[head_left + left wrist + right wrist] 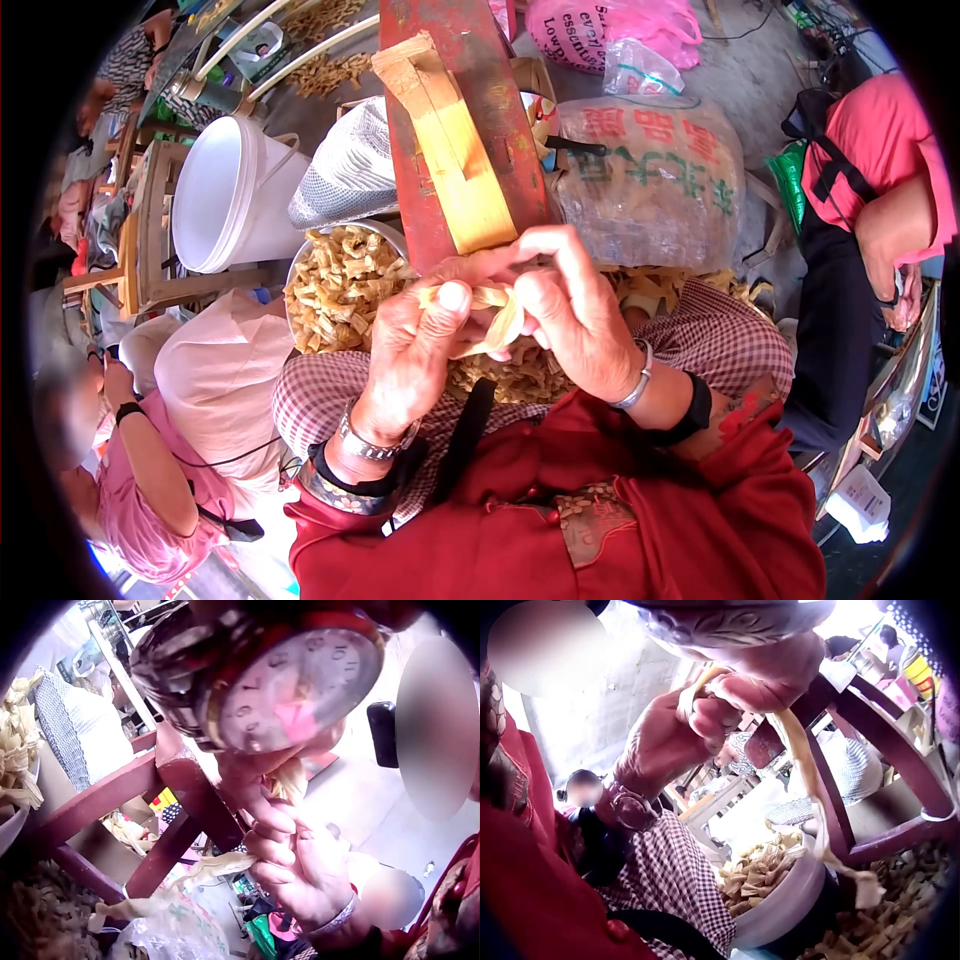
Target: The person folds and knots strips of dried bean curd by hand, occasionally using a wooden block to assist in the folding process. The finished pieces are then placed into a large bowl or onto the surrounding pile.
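My left hand point(410, 345) and right hand point(585, 325) come together over my lap. Between them they pinch a pale yellow, dried leaf-like strip point(508, 325). The left thumb presses on a bent part of it, and the right thumb and fingers grip the folded end. In the right wrist view the long tail of the strip point(804, 761) hangs below the right hand, thin and crinkled. Just beyond the hands, a flat bundle of yellow strips point(455, 160) lies on a narrow red wooden bench point(510, 120). Folded pieces point(510, 378) lie below the hands.
A pail point(776, 915) full of small folded pieces point(340, 285) stands left of the bench. Beyond it are a white bucket point(215, 195) and a white mesh sack point(350, 160). A large wrapped sack point(650, 180) lies right of the bench. People sit on both sides.
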`<state>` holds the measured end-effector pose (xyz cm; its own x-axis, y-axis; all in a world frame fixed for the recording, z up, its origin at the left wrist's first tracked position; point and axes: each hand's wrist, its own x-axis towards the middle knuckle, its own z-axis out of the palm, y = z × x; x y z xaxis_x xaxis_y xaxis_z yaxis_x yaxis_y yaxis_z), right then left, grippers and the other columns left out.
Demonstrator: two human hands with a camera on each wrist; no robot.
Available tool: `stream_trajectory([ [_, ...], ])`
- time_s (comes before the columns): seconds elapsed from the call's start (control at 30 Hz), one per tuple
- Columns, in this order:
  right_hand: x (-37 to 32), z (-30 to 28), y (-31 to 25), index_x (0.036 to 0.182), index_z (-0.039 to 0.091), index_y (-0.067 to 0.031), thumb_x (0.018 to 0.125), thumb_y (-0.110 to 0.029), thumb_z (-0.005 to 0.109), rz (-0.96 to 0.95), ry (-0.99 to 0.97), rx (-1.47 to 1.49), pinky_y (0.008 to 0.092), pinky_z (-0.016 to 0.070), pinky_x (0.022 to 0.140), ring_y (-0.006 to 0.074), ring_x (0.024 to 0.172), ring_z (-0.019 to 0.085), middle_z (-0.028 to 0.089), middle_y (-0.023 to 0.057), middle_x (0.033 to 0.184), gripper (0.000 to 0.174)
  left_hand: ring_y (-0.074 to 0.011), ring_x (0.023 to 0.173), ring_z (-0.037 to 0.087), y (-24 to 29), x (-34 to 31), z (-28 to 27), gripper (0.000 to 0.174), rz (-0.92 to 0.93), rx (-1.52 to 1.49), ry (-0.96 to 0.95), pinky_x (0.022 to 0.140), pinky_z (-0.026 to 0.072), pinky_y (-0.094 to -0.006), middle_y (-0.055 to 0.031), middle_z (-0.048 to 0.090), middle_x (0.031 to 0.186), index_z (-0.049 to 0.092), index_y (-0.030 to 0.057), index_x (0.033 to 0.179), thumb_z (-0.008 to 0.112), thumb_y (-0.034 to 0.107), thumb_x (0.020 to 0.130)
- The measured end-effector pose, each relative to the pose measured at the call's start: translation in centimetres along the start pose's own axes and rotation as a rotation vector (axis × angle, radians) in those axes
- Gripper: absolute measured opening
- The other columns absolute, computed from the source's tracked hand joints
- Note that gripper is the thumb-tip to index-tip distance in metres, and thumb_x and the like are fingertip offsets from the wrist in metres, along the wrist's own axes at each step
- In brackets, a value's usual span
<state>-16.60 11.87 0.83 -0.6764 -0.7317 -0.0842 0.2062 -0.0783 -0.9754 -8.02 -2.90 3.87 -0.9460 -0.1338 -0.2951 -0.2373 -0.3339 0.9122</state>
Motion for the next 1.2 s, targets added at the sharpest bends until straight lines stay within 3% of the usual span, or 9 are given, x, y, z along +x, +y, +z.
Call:
stream_trajectory([
  [0.17,-0.2,-0.1,0.7,0.109,0.046,-0.004,0.097,-0.02,0.05,-0.075,0.013,-0.108,0.0258,0.0474,0.062,0.0106,0.069,0.059,0.061,0.0073,0.08,0.021,-0.0224,0.071,0.063,0.1,0.3,-0.5,0.056,-0.084,-0.232,-0.135,0.069,0.0562,-0.0361,-0.0156,0.063,0.09,0.055,-0.0089,0.114,0.038,0.042,0.099],
  [0.4,-0.2,-2.4,0.0,0.097,0.053,-0.002,0.093,-0.018,0.057,-0.166,0.125,-0.287,0.022,0.0421,0.059,0.0053,0.065,0.052,0.056,0.0012,0.071,0.017,-0.0173,0.067,0.054,0.5,0.3,-2.3,0.049,0.091,-0.569,-0.068,0.069,0.0576,-0.0441,-0.0128,0.056,0.096,0.054,-0.0096,0.11,0.038,0.035,0.1],
  [0.53,-0.1,-3.0,0.5,0.09,0.057,-0.001,0.089,-0.014,0.063,-0.224,0.119,-0.421,0.0216,0.0402,0.054,0.0048,0.06,0.051,0.058,0.0028,0.067,0.015,-0.0152,0.068,0.053,0.9,0.1,-3.2,0.05,0.105,-0.575,-0.038,0.068,0.0567,-0.0403,-0.0125,0.054,0.098,0.051,-0.0105,0.115,0.036,0.035,0.1],
  [0.63,0.1,-3.0,0.6,0.089,0.058,-0.0001,0.086,-0.013,0.066,-0.238,0.12,-0.522,0.0237,0.0416,0.054,0.0082,0.059,0.053,0.06,0.0063,0.07,0.016,-0.015,0.066,0.057,1.2,0.2,-2.2,0.059,0.055,-0.212,0.149,0.061,0.0571,-0.0324,-0.0129,0.053,0.104,0.051,-0.0108,0.118,0.039,0.043,0.098],
  [0.73,0.6,-2.9,0.9,0.091,0.057,0.0002,0.085,-0.013,0.067,-0.279,0.129,-0.519,0.0266,0.0441,0.055,0.0134,0.059,0.057,0.06,0.0096,0.072,0.018,-0.009,0.045,0.046,1.1,0.2,-2.2,0.053,-0.003,0.123,0.144,0.041,0.0414,-0.0218,-0.0054,0.057,0.073,0.052,-0.0088,0.117,0.047,0.04,0.096],
  [0.77,0.7,-2.7,0.6,0.092,0.057,0.0,0.085,-0.014,0.067,-0.232,0.09,-0.524,0.0276,0.0449,0.056,0.0156,0.06,0.058,0.06,0.0105,0.073,0.018,-0.0055,0.041,0.041,1.0,0.2,-1.8,0.041,0.002,0.108,0.187,0.037,0.0323,-0.0187,-0.0005,0.052,0.062,0.055,-0.0083,0.111,0.053,0.03,0.095],
  [0.97,0.4,-1.7,-0.1,0.106,0.051,-0.0027,0.086,-0.023,0.064,-0.201,-0.158,-0.64,0.0372,0.0481,0.065,0.0328,0.077,0.062,0.061,0.0155,0.084,0.031,-0.0021,0.042,0.039,1.3,0.3,-1.4,0.021,-0.047,0.104,0.242,0.037,0.0299,-0.0169,0.0023,0.05,0.061,0.058,-0.0018,0.098,0.061,0.018,0.091],
  [1.1,0.2,-1.3,-0.6,0.086,0.054,-0.0044,0.088,-0.017,0.059,-0.312,-0.195,-0.642,0.0404,0.0412,0.05,0.0341,0.056,0.054,0.05,0.0113,0.063,0.014,-0.0021,0.041,0.034,1.3,0.0,-1.8,0.013,-0.011,0.006,0.284,0.036,0.0284,-0.0172,0.003,0.044,0.059,0.056,0.0013,0.093,0.06,0.014,0.091],
  [1.2,0.7,-2.6,-2.0,0.081,0.054,-0.0043,0.088,-0.015,0.06,-0.319,-0.245,-0.67,0.0396,0.0409,0.049,0.0332,0.056,0.054,0.051,0.0121,0.063,0.014,-0.0026,0.041,0.03,2.0,0.0,-2.2,0.012,0.074,-0.098,0.305,0.036,0.0278,-0.0175,0.0027,0.04,0.058,0.054,0.0021,0.093,0.057,0.014,0.091],
])
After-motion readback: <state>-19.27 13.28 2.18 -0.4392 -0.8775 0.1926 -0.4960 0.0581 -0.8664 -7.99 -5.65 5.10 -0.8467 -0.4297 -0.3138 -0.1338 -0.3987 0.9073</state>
